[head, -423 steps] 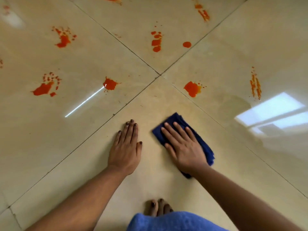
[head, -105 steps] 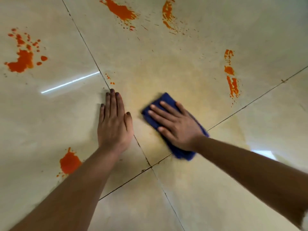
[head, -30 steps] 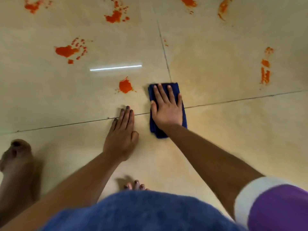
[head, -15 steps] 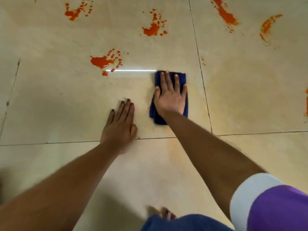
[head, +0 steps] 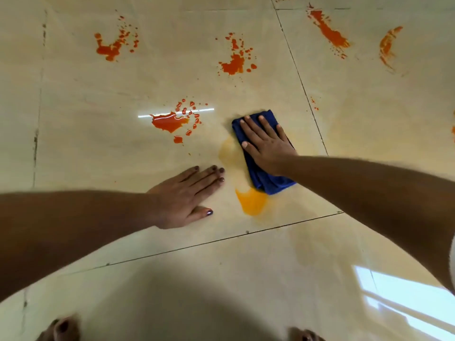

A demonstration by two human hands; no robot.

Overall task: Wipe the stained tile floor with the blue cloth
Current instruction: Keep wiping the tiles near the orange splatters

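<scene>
Since half a second before, the blue cloth [head: 262, 177] had slid right, leaving a yellow-orange smear [head: 251, 201] just below it. Red-orange splatters [head: 170, 123] dotted the glossy beige tile floor [head: 98, 148]. The right hand [head: 267, 146], its grip spread flat, pressed the cloth; the left hand [head: 187, 196] lay open on the tile.

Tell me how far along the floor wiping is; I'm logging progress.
Done: near tiles show only faint film. In hand: right hand presses the blue cloth beside an orange smear. Left: red splatter nearby and four stains beyond.
</scene>
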